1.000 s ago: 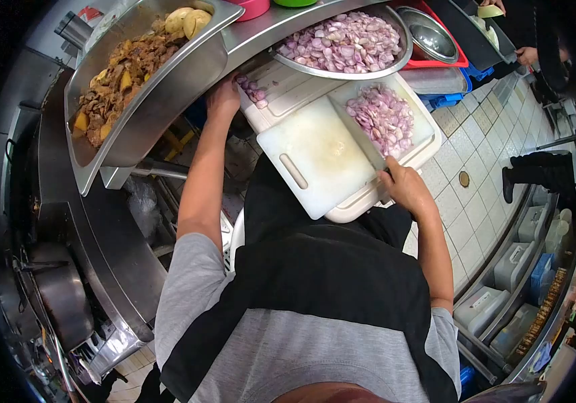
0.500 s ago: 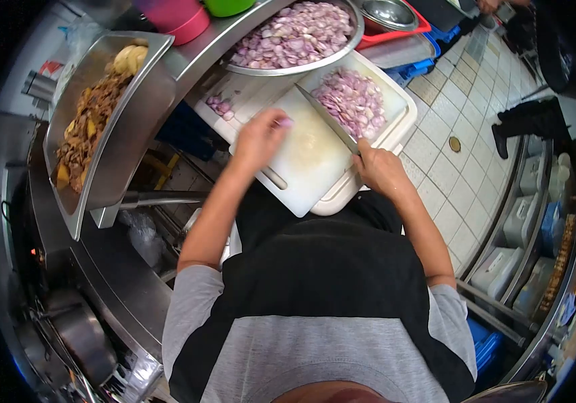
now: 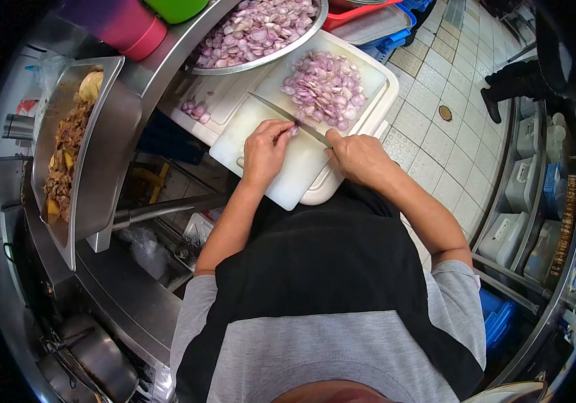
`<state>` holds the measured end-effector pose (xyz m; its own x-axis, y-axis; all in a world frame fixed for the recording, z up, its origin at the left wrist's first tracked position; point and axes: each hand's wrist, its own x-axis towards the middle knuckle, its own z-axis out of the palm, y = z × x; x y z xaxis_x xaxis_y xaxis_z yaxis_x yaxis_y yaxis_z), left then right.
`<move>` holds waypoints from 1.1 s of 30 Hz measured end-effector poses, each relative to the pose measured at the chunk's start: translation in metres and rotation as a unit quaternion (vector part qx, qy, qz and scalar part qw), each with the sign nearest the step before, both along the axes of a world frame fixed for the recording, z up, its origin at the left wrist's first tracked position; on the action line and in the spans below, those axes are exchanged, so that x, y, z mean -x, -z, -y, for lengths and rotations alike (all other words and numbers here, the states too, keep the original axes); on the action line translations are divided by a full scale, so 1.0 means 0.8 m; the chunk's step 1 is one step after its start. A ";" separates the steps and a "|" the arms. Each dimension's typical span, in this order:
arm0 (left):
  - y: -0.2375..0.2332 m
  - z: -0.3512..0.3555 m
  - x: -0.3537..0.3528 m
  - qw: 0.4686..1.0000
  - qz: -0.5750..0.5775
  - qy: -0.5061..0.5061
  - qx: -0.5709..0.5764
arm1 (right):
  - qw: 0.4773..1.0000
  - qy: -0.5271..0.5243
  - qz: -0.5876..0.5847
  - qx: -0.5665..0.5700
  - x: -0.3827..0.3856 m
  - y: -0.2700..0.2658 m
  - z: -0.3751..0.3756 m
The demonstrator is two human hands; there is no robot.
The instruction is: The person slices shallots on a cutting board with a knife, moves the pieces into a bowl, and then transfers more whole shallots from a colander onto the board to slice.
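Note:
My left hand (image 3: 266, 149) pinches a small purple shallot (image 3: 293, 131) over the white cutting board (image 3: 294, 178). The blade of a kitchen knife (image 3: 276, 110) lies right beside that shallot. Around the knife's handle, my right hand (image 3: 360, 157) is closed; the handle itself is mostly hidden. A heap of sliced shallots (image 3: 325, 87) covers the far right part of the board, beyond the blade. A few whole peeled shallots (image 3: 196, 111) sit to the left, off the board on a pale lid-like surface.
Beyond the board stands a large metal bowl (image 3: 321, 20) full of shallots. A deep steel pan (image 3: 116, 114) of brown cooked food is at the left, near a pink container (image 3: 143, 39). Red and blue trays (image 3: 375, 30) are at back right. Another person's dark-clothed leg (image 3: 509, 84) shows at right.
My left hand has come right to the knife with the shallot. The knife has moved nearer to my left hand. The whole view has shifted slightly.

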<state>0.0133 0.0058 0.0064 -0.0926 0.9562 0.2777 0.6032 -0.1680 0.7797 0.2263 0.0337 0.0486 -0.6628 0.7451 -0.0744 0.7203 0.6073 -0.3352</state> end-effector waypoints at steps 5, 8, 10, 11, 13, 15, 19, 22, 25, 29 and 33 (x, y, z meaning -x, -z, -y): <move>0.006 -0.004 0.001 0.999 0.049 0.003 0.013 | 0.999 -0.002 0.021 0.042 -0.016 -0.042 0.005; 0.008 -0.004 0.000 0.998 0.066 0.002 0.002 | 0.998 0.002 0.016 0.067 -0.011 -0.023 0.001; 0.009 -0.005 0.000 0.997 0.078 0.001 0.006 | 0.997 0.002 0.000 0.072 0.003 -0.001 -0.007; 0.008 -0.005 0.000 0.997 0.078 0.000 0.006 | 0.997 0.015 -0.011 0.078 0.012 0.006 -0.011; 0.004 -0.003 -0.001 0.995 0.087 -0.001 0.040 | 0.996 0.024 -0.022 0.085 0.018 0.009 -0.018; 0.003 -0.001 -0.001 0.995 0.088 -0.005 0.045 | 0.999 0.001 -0.006 0.050 0.019 0.005 -0.021; 0.008 -0.002 -0.001 0.995 0.090 -0.006 0.043 | 0.998 -0.011 0.034 0.058 0.000 -0.040 -0.003; 0.012 -0.002 -0.002 0.995 0.096 -0.003 0.029 | 0.998 -0.002 0.028 0.051 -0.005 -0.040 0.004; 0.009 -0.002 -0.003 0.996 0.091 -0.004 0.020 | 0.999 0.012 0.001 0.048 0.012 -0.006 0.000; 0.008 0.000 -0.003 0.995 0.096 -0.007 0.029 | 0.999 0.008 -0.029 0.031 0.020 0.010 -0.012; 0.011 0.000 -0.003 0.995 0.090 -0.016 0.026 | 1.000 -0.001 0.000 0.031 0.002 -0.031 0.002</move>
